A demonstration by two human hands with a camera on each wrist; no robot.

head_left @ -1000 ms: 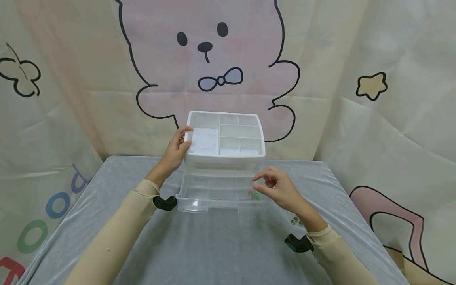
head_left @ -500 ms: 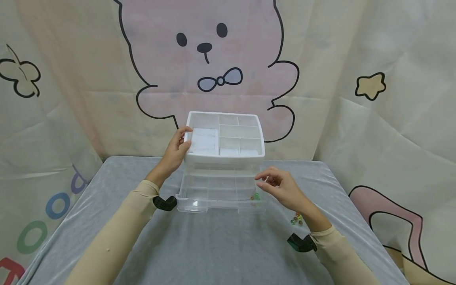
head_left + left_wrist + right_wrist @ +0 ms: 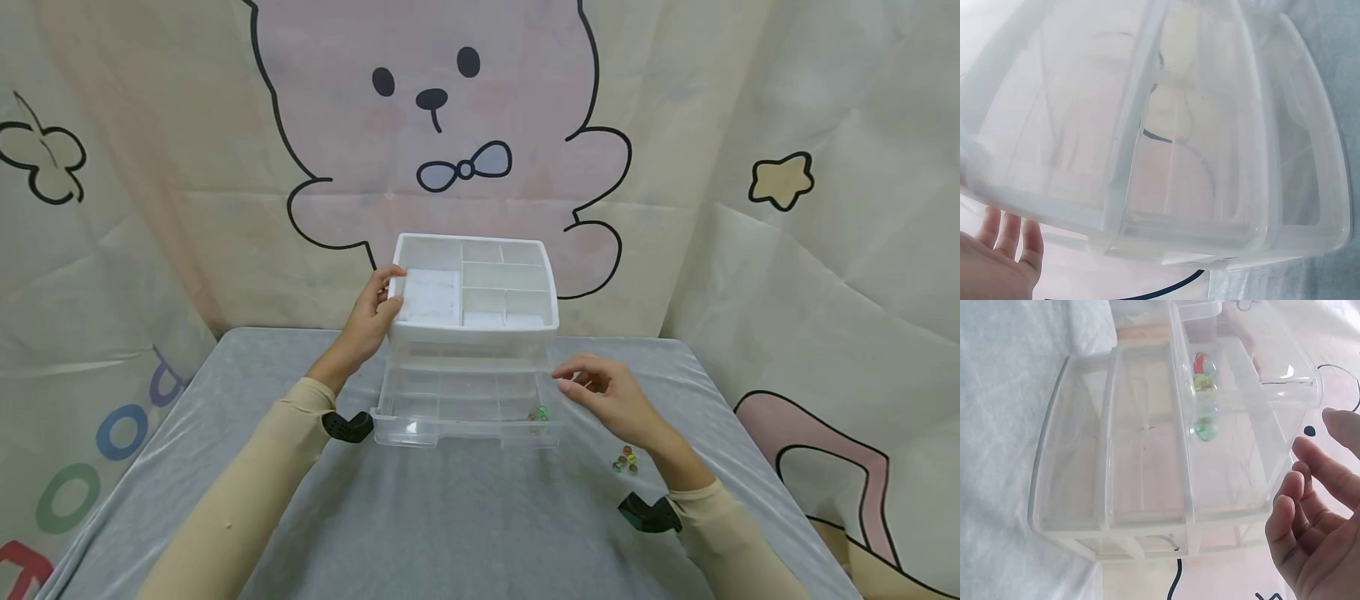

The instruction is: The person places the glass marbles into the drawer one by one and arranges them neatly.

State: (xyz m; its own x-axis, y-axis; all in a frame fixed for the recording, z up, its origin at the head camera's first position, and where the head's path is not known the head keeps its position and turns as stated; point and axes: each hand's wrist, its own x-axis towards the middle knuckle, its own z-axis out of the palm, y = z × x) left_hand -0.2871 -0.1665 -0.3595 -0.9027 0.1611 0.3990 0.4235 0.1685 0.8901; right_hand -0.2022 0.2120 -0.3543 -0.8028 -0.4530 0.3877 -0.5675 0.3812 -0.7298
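A small plastic drawer organizer point(image 3: 472, 331) with a white divided top stands at the far middle of the table, its clear drawer point(image 3: 465, 432) pulled out. My left hand point(image 3: 367, 315) grips the left rim of the top, thumb in front; in the left wrist view its fingers point(image 3: 1032, 244) lie against the side. Several glass marbles point(image 3: 1205, 429), green, yellow and red-orange, lie at the drawer's right front. My right hand point(image 3: 611, 400) hovers just right of the drawer, fingers loosely bent, thumb apart from them, nothing between them in the right wrist view.
More glass marbles point(image 3: 626, 460) lie in a small cluster on the grey cloth-covered table point(image 3: 450, 525), near my right wrist. A printed curtain point(image 3: 457, 217) hangs right behind the organizer. Each wrist wears a black camera mount point(image 3: 649, 513).
My right hand has drawn away from the drawer, to the right and slightly down. The marble cluster on the table is now uncovered. My left hand and the organizer have stayed put.
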